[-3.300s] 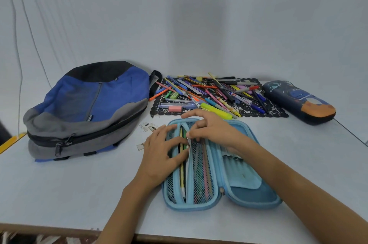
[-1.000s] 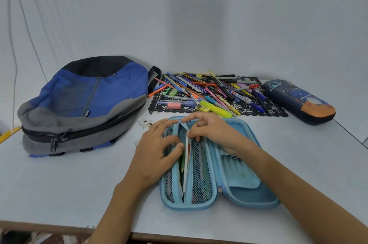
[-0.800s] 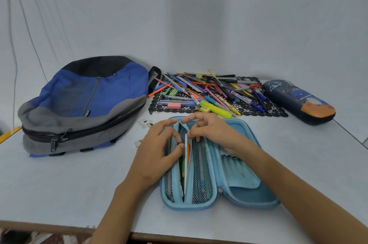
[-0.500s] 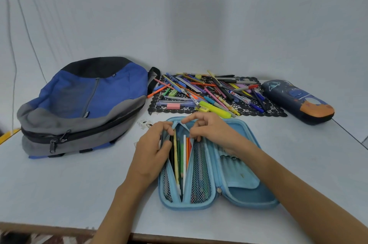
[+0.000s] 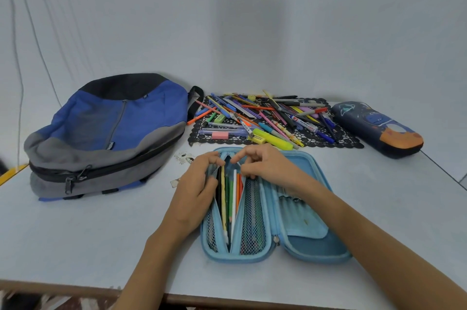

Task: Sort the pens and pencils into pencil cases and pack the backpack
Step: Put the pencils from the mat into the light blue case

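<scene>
A light blue hard-shell pencil case (image 5: 313,249) lies unzipped and spread flat on the pale worktop (image 5: 88,234), close to its near edge and directly in front of the person. Its left half carries two mesh panels, a left mesh panel (image 5: 211,234) and a right mesh panel (image 5: 252,218), parted into a narrow V. In that gap lies a bundle of coloured pencils (image 5: 228,198), yellow, green, white and orange among them, running lengthwise along the case. The right half shows a plain blue lining with a paler flap over its far part.

The left hand (image 5: 195,191) rests on the left side of the case, its fingers curled round the top edge of the left mesh panel and drawing it outward. The right hand (image 5: 267,165) sits at the far end of the case, its fingertips pinching the top of the right mesh panel; the index finger points toward the left hand, and the two nearly meet.

Beyond the case, a black lace mat (image 5: 336,136) bears a loose heap of pens, pencils and markers (image 5: 267,117). A blue, grey and black fabric backpack (image 5: 113,120) lies zipped at the left, and a dark navy pencil case with an orange end (image 5: 374,125) lies closed at the right.
</scene>
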A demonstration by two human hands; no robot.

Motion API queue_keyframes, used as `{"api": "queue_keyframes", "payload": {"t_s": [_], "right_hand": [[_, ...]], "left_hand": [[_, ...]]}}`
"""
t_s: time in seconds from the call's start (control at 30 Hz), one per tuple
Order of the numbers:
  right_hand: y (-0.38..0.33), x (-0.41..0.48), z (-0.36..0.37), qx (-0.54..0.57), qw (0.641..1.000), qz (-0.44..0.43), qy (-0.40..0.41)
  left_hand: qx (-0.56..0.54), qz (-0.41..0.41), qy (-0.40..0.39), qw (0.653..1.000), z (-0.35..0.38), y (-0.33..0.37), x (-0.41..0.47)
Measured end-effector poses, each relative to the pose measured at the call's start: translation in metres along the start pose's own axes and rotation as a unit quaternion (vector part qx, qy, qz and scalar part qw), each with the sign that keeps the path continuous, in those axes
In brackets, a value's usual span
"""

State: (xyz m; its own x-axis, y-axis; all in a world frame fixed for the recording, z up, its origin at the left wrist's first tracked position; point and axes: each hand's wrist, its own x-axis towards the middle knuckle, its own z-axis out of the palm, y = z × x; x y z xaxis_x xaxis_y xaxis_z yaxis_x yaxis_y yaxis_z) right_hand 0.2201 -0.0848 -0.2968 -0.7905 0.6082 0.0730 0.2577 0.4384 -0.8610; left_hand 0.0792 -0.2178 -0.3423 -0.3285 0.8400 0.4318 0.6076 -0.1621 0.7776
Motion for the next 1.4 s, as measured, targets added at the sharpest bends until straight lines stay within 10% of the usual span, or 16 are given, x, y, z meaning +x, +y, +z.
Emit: {"api": "queue_keyframes", "payload": {"t_s": [0.23, 0.47, 0.67, 0.9, 1.2, 1.4], "right_hand": [[0.006, 0.003, 0.001, -0.071, 0.997, -0.023, -0.001], [0.001, 0.01, -0.004, -0.07, 0.996, 0.001, -0.052], [-0.019, 0.039, -0.024, -0.098, 0.979, 0.069, -0.165], [0.002, 0.143, -0.06, -0.255, 0.958, 0.055, 0.118], [0.064, 0.184, -0.043, -0.339, 0.912, 0.102, 0.208], [0.053, 0.183, -0.05, -0.402, 0.9, 0.115, 0.125]], "left_hand": [[0.089, -0.047, 0.037, 0.994, -0.014, -0.01, 0.006], [0.378, -0.074, -0.165, 0.908, -0.024, -0.036, 0.005], [0.385, -0.065, -0.15, 0.908, -0.023, -0.034, 0.004], [0.334, -0.07, -0.135, 0.93, -0.026, -0.034, 0.008], [0.298, -0.069, -0.107, 0.946, -0.027, -0.042, 0.008], [0.291, -0.069, -0.097, 0.949, -0.028, -0.041, 0.008]]}}
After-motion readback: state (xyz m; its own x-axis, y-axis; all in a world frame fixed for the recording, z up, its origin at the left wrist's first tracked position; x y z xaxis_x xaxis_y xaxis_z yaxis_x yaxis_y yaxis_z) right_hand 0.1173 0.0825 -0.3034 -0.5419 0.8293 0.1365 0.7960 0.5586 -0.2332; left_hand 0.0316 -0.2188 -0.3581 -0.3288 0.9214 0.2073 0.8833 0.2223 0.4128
